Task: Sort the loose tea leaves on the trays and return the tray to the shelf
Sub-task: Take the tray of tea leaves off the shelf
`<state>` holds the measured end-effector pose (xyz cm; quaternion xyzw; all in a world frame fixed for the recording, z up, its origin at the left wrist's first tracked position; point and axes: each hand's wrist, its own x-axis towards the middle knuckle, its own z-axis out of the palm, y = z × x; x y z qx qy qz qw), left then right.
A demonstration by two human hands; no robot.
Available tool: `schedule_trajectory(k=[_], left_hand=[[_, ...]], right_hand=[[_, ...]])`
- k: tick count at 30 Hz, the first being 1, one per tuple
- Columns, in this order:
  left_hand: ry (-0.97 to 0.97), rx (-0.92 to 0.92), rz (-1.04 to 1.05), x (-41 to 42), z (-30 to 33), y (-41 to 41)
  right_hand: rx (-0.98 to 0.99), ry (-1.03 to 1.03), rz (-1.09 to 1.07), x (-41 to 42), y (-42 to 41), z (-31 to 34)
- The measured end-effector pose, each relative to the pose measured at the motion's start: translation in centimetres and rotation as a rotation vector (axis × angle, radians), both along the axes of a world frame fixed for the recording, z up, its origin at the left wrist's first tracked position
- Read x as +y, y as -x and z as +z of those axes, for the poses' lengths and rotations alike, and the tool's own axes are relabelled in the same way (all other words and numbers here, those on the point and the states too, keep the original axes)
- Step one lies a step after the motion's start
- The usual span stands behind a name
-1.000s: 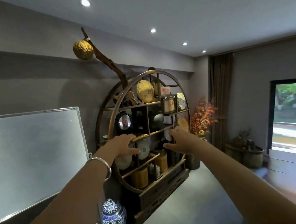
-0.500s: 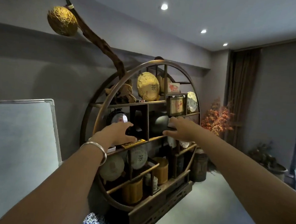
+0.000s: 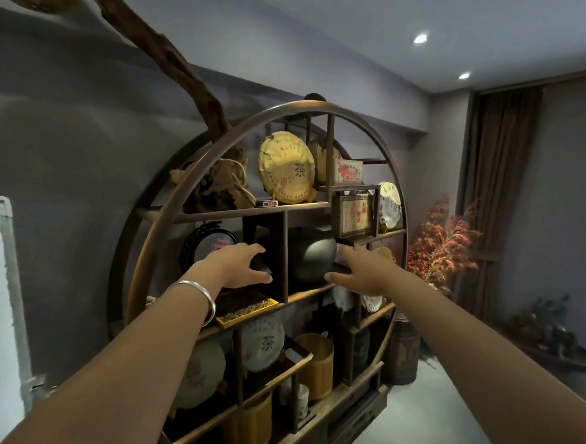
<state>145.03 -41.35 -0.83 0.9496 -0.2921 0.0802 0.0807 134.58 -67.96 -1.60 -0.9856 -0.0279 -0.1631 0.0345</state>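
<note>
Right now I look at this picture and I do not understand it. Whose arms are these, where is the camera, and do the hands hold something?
No machine here: the arms belong to a person, and the camera sits on that person's head, looking forward, so you see what they see. There is only this one view.

Both arms reach toward a round wooden shelf against the wall. The left hand, with a silver bracelet on its wrist, hovers with spread fingers just above a yellow tray of loose tea leaves resting on a shelf board. The right hand is open beside a dark round pot. Neither hand holds anything.

The shelf also carries wrapped round tea cakes, a framed box and bamboo containers.
</note>
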Motion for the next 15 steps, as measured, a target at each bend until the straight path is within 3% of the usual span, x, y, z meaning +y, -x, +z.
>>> schedule_trajectory(k=[7, 15], left_hand=[[0.045, 0.054, 0.017, -1.3, -2.0, -13.9], [-0.003, 0.096, 0.048, 0.1, -7.6, -23.3]], right_hand=[[0.065, -0.053, 0.055, -0.8, -15.2, 0.4], [0.137, -0.074, 0.203, 1.0, -29.1, -6.9]])
